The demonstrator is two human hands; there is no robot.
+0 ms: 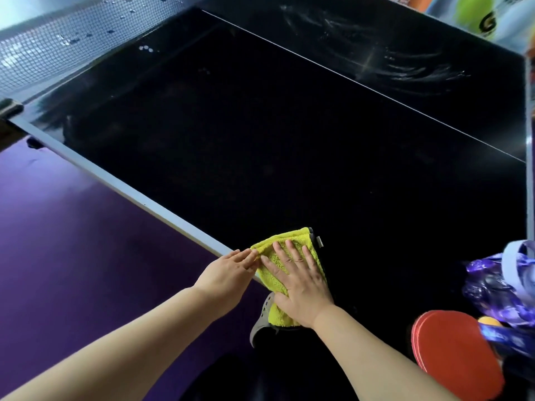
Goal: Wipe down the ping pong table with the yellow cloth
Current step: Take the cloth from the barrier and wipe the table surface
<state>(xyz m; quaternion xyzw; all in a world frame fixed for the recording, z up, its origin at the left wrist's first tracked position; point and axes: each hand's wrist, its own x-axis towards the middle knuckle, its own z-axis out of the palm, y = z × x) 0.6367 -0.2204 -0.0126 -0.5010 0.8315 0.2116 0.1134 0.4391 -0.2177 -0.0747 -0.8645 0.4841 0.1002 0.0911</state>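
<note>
Cloth (292,235) at 6 o'clock on table (260,140), pressed flat by right hand (301,287), fingers spread; left hand (228,267) touching its edge, fingers straight, together. Likely partway: smears (405,65) left at 1 o'clock, droplets (146,48) at 11.

1. Black table (260,140), pale edge strip just left of the fingers (292,253) of the right hand (304,287).
2. Cloth (292,234) lies flat under those fingers.
3. Paddle (451,351) and bag (498,287) lie well right of them.
4. Smears (405,68) far beyond the fingertips.
</note>
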